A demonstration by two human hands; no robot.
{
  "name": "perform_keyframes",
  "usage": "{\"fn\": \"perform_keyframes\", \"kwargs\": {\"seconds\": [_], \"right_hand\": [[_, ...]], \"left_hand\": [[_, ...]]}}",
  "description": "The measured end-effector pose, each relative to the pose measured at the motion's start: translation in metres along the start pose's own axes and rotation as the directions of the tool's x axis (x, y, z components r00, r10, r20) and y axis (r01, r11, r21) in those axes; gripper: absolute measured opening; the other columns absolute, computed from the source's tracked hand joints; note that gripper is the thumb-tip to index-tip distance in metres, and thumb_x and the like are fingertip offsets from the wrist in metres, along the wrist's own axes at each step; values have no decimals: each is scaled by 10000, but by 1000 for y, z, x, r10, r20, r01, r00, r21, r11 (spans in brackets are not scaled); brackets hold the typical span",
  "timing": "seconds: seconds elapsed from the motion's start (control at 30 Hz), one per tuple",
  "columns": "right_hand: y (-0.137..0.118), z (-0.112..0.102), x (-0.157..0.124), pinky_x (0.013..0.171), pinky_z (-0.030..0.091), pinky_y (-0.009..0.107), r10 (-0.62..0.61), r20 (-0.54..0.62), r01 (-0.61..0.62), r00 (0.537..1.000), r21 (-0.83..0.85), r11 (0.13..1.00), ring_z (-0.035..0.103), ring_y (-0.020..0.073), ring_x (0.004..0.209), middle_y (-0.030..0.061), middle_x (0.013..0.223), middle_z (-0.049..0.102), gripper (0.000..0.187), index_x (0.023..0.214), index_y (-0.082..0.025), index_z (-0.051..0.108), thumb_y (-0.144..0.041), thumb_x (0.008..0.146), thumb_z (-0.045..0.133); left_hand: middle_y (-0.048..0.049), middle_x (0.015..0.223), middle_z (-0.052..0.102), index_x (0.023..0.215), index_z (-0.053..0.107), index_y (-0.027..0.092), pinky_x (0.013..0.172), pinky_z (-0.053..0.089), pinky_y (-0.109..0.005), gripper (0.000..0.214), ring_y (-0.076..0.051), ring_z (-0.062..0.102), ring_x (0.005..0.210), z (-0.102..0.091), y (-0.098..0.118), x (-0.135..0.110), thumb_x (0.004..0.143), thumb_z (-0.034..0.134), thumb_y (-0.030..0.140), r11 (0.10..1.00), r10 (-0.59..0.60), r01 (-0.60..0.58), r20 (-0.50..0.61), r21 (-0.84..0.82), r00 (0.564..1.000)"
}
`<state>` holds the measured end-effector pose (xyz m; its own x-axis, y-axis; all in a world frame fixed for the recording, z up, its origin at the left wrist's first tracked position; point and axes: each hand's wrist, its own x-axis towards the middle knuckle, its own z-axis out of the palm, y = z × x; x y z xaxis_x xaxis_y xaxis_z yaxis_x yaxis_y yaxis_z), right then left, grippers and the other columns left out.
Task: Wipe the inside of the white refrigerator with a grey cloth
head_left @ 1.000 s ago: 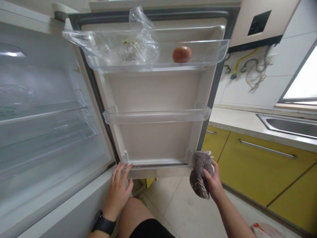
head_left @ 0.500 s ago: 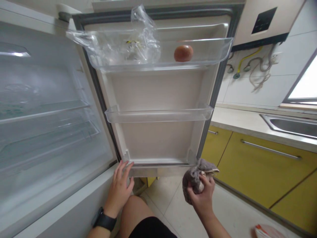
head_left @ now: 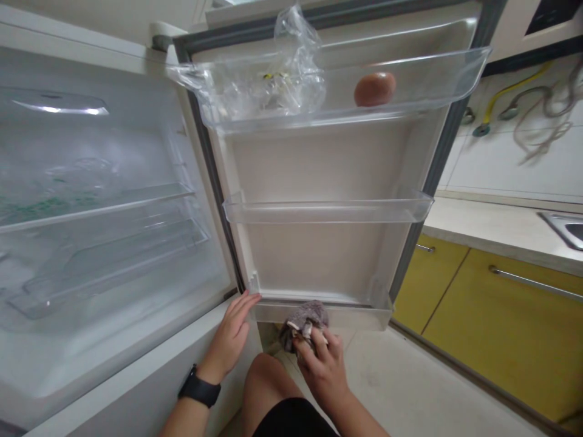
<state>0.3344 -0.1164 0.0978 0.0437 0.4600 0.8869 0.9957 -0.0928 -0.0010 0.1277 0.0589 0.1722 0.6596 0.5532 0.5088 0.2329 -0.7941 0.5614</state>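
My right hand [head_left: 321, 363] is closed around a grey cloth [head_left: 303, 318], pressing it against the bottom edge of the open fridge door [head_left: 319, 267]. My left hand [head_left: 233, 340], with a black watch on the wrist, rests with flat, stretched fingers on the door's lower left corner. The door's top shelf [head_left: 410, 103] carries a crumpled clear plastic bag [head_left: 282, 79] and a round brown fruit [head_left: 374, 88]. The door's middle shelf [head_left: 328, 209] has nothing in it.
The fridge interior [head_left: 100, 212] with clear shelves fills the left. Yellow cabinets [head_left: 501, 303] under a pale countertop [head_left: 496, 227] run along the right, with a sink corner [head_left: 569, 227] at the edge. My bent knee [head_left: 268, 382] sits below the hands over a tiled floor.
My right hand has carried the cloth leftward from the door's lower right corner to the middle of its bottom edge. The view has shifted, so everything sits further right.
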Motion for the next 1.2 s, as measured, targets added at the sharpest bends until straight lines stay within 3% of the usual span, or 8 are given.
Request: {"fn": "perform_keyframes", "kwargs": {"seconds": [0.2,0.37,0.57,0.73,0.9,1.03,1.2], "right_hand": [[-52,36,17,1006,339,492,-134,86,128,987,71,989,472,294,1209,-60,1366,654,241,1156,-387,700,-358,918,672],[-62,45,22,943,348,468,-170,96,161,981,93,983,497,278,1189,-103,1425,624,193,1122,-377,710,-381,941,642],[-22,11,14,977,351,457,-91,154,85,984,44,995,500,289,1222,-66,1413,644,211,1137,-349,712,-310,941,646],[48,-39,-12,943,378,445,-93,187,132,978,-211,969,543,301,1178,17,1341,681,284,1139,-332,718,-218,886,657],[106,-78,-42,955,435,485,-4,145,54,989,-345,937,562,342,1197,124,1313,669,318,1180,-261,713,-279,872,640],[103,-81,-47,959,469,509,126,140,-81,982,-289,954,563,337,1148,105,1401,610,325,1178,-276,710,-315,859,658],[48,-46,-34,950,463,492,114,187,-91,976,-131,987,532,313,1107,86,1426,570,378,1188,-289,682,-212,819,667]], "left_hand": [[-65,1528,562,1410,609,267,1260,298,-568,474,-246,362,1516,-9,3,3,1046,306,293,989,-29,30,8,-145,1000],[-83,1511,578,1384,630,239,1272,267,-561,517,-236,389,1498,-9,4,2,1077,230,353,990,-29,26,-18,-137,999],[-55,1530,563,1408,609,278,1281,256,-553,497,-226,372,1513,-9,3,0,1083,242,361,993,-37,38,6,-109,999],[-53,1536,555,1410,602,281,1275,272,-557,472,-235,353,1524,-6,1,-3,1080,275,362,994,-27,26,-3,-103,1000],[-45,1528,565,1403,610,286,1264,307,-546,460,-236,374,1511,-5,3,-6,1074,296,353,995,-8,5,-27,-104,1000],[-38,1549,544,1410,607,289,1277,273,-543,463,-227,360,1514,-7,6,-8,1079,288,347,992,11,-13,-17,-125,1000],[-36,1558,534,1426,595,298,1290,230,-535,468,-221,341,1524,-6,7,-9,1087,281,368,977,-17,10,-30,-214,999]]}}
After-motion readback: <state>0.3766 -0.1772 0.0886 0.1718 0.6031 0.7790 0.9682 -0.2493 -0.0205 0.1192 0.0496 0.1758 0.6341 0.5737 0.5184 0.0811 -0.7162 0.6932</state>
